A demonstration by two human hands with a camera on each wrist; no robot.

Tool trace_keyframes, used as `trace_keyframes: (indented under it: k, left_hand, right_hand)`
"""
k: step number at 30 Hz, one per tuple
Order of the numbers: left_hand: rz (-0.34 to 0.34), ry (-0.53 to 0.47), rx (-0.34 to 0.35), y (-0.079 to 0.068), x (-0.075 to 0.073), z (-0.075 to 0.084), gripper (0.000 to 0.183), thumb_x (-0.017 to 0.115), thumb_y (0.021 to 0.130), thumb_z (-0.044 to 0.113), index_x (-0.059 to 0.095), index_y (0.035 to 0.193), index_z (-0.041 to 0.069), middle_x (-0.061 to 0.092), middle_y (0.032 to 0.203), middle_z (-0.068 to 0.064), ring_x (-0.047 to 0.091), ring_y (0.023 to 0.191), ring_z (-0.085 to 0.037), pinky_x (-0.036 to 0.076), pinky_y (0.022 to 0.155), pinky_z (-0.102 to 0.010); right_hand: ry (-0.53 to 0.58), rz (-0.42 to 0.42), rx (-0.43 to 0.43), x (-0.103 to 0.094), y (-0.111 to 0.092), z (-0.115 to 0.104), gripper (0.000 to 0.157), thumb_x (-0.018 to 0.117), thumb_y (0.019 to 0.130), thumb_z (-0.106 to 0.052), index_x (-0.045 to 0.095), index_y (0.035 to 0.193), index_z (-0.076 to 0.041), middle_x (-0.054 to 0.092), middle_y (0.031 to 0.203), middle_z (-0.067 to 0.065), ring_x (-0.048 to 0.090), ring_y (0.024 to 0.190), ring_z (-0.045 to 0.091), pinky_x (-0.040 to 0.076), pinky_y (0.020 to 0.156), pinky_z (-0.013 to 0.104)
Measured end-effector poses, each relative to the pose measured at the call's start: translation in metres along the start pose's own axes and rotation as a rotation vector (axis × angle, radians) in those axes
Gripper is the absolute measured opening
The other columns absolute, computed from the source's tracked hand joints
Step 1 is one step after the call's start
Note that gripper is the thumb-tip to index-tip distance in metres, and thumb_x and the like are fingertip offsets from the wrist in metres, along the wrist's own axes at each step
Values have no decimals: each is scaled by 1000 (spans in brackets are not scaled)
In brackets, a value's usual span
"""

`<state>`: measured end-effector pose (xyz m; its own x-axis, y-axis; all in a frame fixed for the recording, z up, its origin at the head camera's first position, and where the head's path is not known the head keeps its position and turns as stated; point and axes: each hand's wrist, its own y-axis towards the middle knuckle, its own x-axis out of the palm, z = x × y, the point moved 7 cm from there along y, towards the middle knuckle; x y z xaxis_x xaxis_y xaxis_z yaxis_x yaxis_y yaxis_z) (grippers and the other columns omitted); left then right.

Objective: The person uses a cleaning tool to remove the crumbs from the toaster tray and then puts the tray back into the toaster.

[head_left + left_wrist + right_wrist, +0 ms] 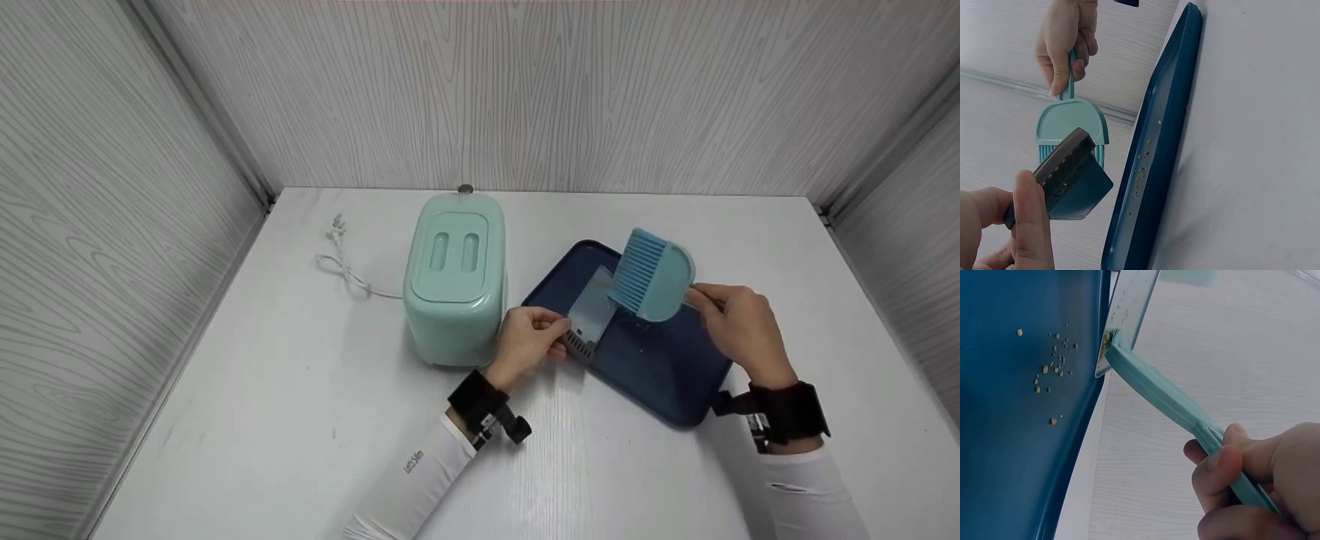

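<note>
the left hand (pixel 527 341) pinches the dark grey slotted end of a crumb tray (pixel 589 307) between thumb and fingers; the right hand (pixel 739 326) grips the handle of a teal brush (pixel 666 289). the crumb tray is over a navy serving tray (pixel 652 382); the brush bristles meet its surface, with crumbs gathered at their tips. loose crumbs (pixel 1045 369) lie on the navy tray. the step in hand appears to be brushing the crumb tray off. for a good result, brace the grey end, tilt the free end slightly downward, and use short, light strokes toward it; hard flicks could scatter crumbs past the rim. beyond stands a mint-green toaster (pixel 452 262), lid on, its white power cord (pixel 382 293) lying alongside.
</note>
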<state>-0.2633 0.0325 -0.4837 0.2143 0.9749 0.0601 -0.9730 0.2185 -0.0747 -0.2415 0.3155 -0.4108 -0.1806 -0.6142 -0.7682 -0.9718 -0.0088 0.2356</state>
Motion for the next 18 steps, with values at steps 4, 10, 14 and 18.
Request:
trace_keyframes:
  k: [4,10,14,18]
  left_hand:
    - [4,-1,-4,0,-1,-1,16,72,95,1,72,103,-12,71,77,-13,66,52,-11,64,56,-31]
    - [1,-20,9,0,-1,-1,14,71,95,0,71,102,-12,69,75,-11,65,52,-11,64,56,-31]
    - [-5,-21,22,0,-1,0,13,70,95,-1,71,102,-12,70,77,-11,66,52,-10,63,56,-28]
    - [-8,-22,22,0,-1,-1,13,70,95,-1,71,102,-12,69,77,-12,66,53,-11,63,56,-28]
  right_hand:
    - [-22,-1,4,-2,0,2,33,61,106,-24,73,124,1,67,73,9,52,60,18,41,53,26]
    - [-34,5,2,-5,0,4,32,62,106,-23,73,124,1,74,81,12,53,60,18,40,51,26]
    - [-38,17,-10,-7,-1,4,32,62,106,-23,74,123,1,77,90,17,51,58,18,36,48,27]
    - [-47,20,1,-10,-2,4,32,62,106,-24,74,123,0,77,95,19,54,62,20,38,51,27]
